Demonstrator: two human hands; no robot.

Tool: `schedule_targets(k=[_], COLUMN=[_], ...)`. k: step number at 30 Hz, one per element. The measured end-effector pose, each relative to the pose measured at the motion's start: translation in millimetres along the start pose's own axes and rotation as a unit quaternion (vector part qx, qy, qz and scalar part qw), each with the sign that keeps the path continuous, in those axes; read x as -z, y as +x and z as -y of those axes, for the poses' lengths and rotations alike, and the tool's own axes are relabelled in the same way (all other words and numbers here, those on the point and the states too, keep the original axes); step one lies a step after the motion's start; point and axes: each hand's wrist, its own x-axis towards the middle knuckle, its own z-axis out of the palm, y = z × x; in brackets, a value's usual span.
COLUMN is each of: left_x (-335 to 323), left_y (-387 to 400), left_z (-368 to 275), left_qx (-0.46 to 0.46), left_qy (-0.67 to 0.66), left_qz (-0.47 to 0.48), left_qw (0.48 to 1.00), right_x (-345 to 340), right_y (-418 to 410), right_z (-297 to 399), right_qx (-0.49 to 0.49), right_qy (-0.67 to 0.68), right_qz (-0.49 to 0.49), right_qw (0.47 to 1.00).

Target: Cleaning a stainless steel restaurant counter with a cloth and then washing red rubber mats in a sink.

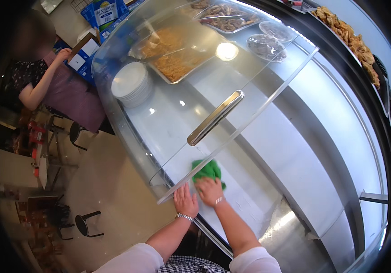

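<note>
My right hand presses a bunched green cloth onto the white floor of a display case; the fingers are slightly blurred and their tips partly sink into the cloth. Beside it, my left hand rests flat on the case's front edge, holding nothing, its fingertips near the lower corner of a clear sliding panel. The panel's edge crosses in front of part of the cloth. A gold-coloured metal handle is fixed on the panel.
Behind the panel stand stacked white plates, a tray of shredded food, a tray of browned food and lidded clear containers. Fried pieces fill an upper-shelf tray. At left, a person holds a box; a stool stands below.
</note>
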Motion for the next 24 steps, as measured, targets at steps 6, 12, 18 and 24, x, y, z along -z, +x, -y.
schedule_targets(k=[6,12,18,24], left_x=[12,12,11,8], left_y=[6,7,2,6], left_z=[-2,-9,3,-2], left_qx=[-0.003,0.007,-0.006,0.008], left_qy=[0.019,0.026,0.043,0.022], left_qz=[0.001,0.024,-0.009,0.03], left_qw=[1.0,0.999,0.999,0.999], right_x=[39,124,261,231], right_y=[-275,-330,-145,-8], right_z=[-10,-73,-124,-245], right_qx=[-0.004,-0.468,-0.307,-0.32], right_qy=[-0.075,-0.049,-0.073,-0.164], right_qz=[0.164,-0.179,-0.361,-0.274], right_qw=[0.984,0.864,0.877,0.892])
